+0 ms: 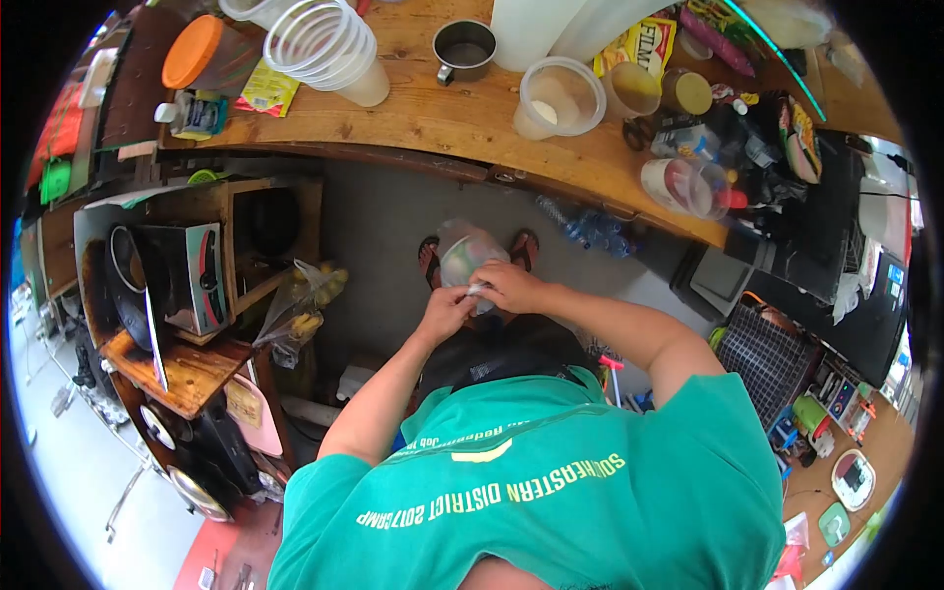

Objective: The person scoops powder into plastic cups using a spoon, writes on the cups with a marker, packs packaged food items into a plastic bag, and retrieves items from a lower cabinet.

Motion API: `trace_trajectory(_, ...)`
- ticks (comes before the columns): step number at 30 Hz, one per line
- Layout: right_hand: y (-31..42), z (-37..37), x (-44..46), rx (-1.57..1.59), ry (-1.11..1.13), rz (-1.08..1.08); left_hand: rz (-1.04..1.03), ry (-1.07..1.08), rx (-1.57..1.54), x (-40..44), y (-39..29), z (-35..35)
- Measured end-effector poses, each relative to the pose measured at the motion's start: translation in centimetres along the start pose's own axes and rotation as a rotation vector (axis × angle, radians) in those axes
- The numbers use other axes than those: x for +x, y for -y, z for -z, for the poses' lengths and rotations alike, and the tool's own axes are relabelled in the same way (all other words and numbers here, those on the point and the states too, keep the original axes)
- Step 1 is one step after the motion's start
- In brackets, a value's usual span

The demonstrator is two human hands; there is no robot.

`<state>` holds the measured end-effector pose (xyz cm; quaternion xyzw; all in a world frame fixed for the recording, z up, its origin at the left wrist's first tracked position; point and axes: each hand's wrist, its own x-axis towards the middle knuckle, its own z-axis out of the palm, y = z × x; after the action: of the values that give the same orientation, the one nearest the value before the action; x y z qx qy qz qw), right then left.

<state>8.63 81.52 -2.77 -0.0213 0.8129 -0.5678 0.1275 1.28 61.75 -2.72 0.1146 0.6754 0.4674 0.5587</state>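
Over the floor, between two feet in sandals, hangs a clear plastic bag with something pale and partly coloured inside. I cannot make out its contents. Its gathered neck is pinched between the fingers of my left hand and my right hand. Both hands are closed and nearly touching, the right slightly farther from my body. A bit of twisted plastic shows between the fingertips. The finer finger positions are too small to tell.
A wooden counter ahead bears stacked plastic cups, a metal mug and a clear tub. Plastic bottles lie below it. A wooden shelf with pans stands left; a bag of yellow fruit hangs beside it.
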Motion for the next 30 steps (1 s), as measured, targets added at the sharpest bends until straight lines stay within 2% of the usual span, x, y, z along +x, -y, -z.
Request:
trace_trajectory(1, -0.5, -0.7, 1.0, 0.009, -0.007, -0.012, 0.075, -0.056, -0.163, -0.4, 0.2, 0.6)
trace_trajectory(4, -3.2, -1.8, 3.5, 0.106, 0.093, 0.021, 0.213, -0.047, -0.273, -0.4, 3.0, 3.4)
trace_trajectory(6, -8.0, -3.6, 4.3, 0.216, -0.148, -0.053, 0.219, -0.088, -0.258, -0.7, 4.5, 5.1)
trace_trajectory(7, -9.8, -3.2, 4.9, 0.3, -0.173, -0.269, 0.22, -0.132, -0.246, -0.9, 5.1, 6.1)
trace_trajectory(9, -15.6, -3.0, 6.0, 0.048, -0.372, -0.596, 0.23, -0.179, -0.229, -1.6, 6.5, 8.3)
trace_trajectory(10, -19.8, -2.9, 6.6, 0.094, -0.482, -0.753, 0.24, -0.223, -0.223, -1.8, 7.1, 9.0)
trace_trajectory(12, -27.1, -3.0, 8.4, 0.158, -0.607, -0.915, 0.265, -0.252, -0.186, -2.4, 7.8, 9.9)
trace_trajectory(14, -32.0, -3.0, 10.5, 0.099, -0.558, -0.985, 0.287, -0.275, -0.138, -2.6, 8.6, 11.2)
trace_trajectory(18, -33.9, -3.8, 13.0, 0.077, -0.483, -0.944, 0.282, -0.277, -0.104, -2.1, 9.9, 12.7)
trace_trajectory(20, -33.4, -3.9, 12.4, 0.248, -0.43, -1.149, 0.265, -0.29, -0.056, -1.3, 10.7, 13.8)
trace_trajectory(22, -28.3, -4.3, 10.7, 0.153, -0.495, -1.191, 0.257, -0.264, -0.02, -0.6, 11.5, 14.9)
trace_trajectory(24, -31.9, -8.3, 9.8, 0.007, -0.57, -0.989, 0.266, -0.251, 0.123, 0.2, 11.5, 15.6)
trace_trajectory(27, -26.3, -8.3, 7.6, 0.111, -0.587, -1.051, 0.218, -0.148, 0.284, 1.0, 12.6, 16.6)
trace_trajectory(30, -25.1, -10.1, 6.0, 0.242, -0.61, -1.072, 0.156, -0.057, 0.449, 2.7, 11.8, 16.3)
